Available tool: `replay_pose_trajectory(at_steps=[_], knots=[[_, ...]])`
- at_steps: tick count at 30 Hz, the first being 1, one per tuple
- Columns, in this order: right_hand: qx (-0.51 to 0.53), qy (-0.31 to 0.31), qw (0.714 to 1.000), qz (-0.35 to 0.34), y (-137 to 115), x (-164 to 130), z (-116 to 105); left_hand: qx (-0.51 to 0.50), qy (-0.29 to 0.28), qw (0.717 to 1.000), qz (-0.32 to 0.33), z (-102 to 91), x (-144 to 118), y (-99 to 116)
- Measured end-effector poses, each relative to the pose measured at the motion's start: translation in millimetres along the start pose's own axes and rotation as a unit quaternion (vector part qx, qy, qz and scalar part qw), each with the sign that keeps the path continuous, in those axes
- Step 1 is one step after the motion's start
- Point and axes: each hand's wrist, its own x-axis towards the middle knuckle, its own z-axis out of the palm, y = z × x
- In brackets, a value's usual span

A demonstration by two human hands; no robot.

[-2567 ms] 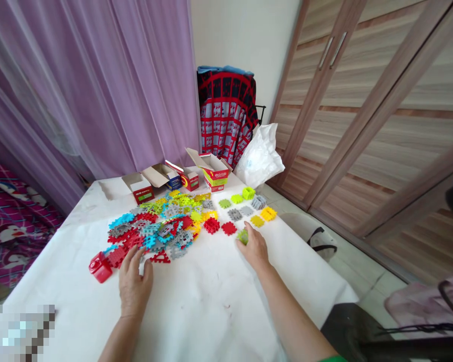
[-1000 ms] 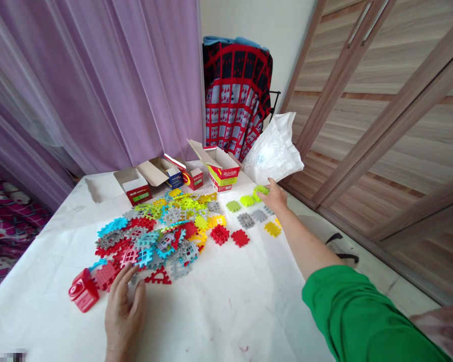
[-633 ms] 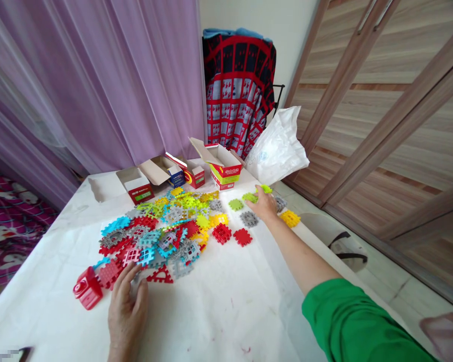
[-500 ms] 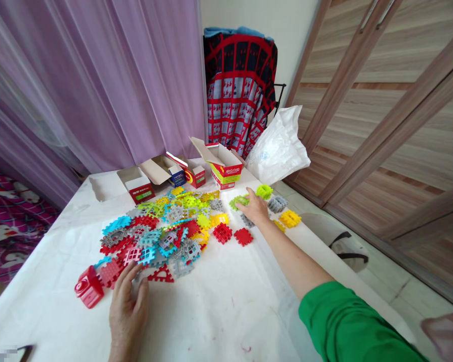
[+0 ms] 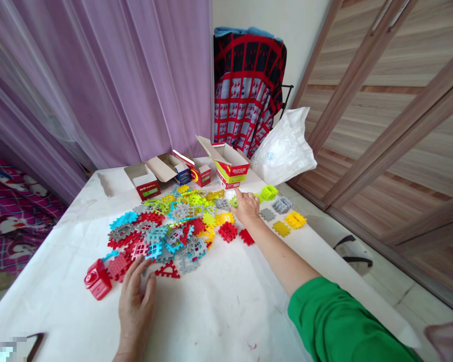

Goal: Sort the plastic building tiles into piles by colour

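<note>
A heap of coloured interlocking plastic tiles point(image 5: 162, 229) lies on the white-covered table point(image 5: 219, 306). My right hand point(image 5: 246, 207), arm stretched out in a green sleeve, rests palm down at the heap's far right edge, over a lime tile and beside a grey one; whether it grips anything is hidden. Sorted tiles lie to its right: a lime stack point(image 5: 269, 192), a grey stack point(image 5: 282, 204), yellow tiles point(image 5: 295, 219), and red tiles point(image 5: 227, 232) just in front. My left hand point(image 5: 136, 306) lies flat on the table, fingers spread, near a red triangle tile point(image 5: 167, 270).
Several small open cardboard boxes point(image 5: 226, 168) stand along the table's far side. A white plastic bag point(image 5: 285, 148) sits at the far right corner. A red chunky toy piece point(image 5: 97, 279) lies left of my left hand. Purple curtains, a red patterned cloth and wooden doors stand behind.
My right hand left a lime tile on the lime stack at the far right, then drew back left to the heap's edge. The left hand stayed put.
</note>
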Motion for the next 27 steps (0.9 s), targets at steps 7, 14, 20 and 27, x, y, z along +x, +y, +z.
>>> replay_pose_trajectory(at_steps=[7, 14, 20, 27], knots=[[-0.001, -0.06, 0.998, -0.018, -18, 4, 8, -0.003, 0.004, 1.0, 0.001, 1.4, -1, -3], [0.011, -0.103, 0.995, -0.012, -31, 6, 7, -0.02, 0.002, 1.0, -0.022, 3.6, -2, -5], [-0.003, -0.111, 0.994, -0.009, -24, 8, 4, -0.028, 0.001, 0.999, -0.017, 3.9, -2, -6], [0.0, -0.085, 0.996, -0.01, -18, 9, -2, -0.029, -0.002, 0.999, -0.029, 2.7, -2, -4]])
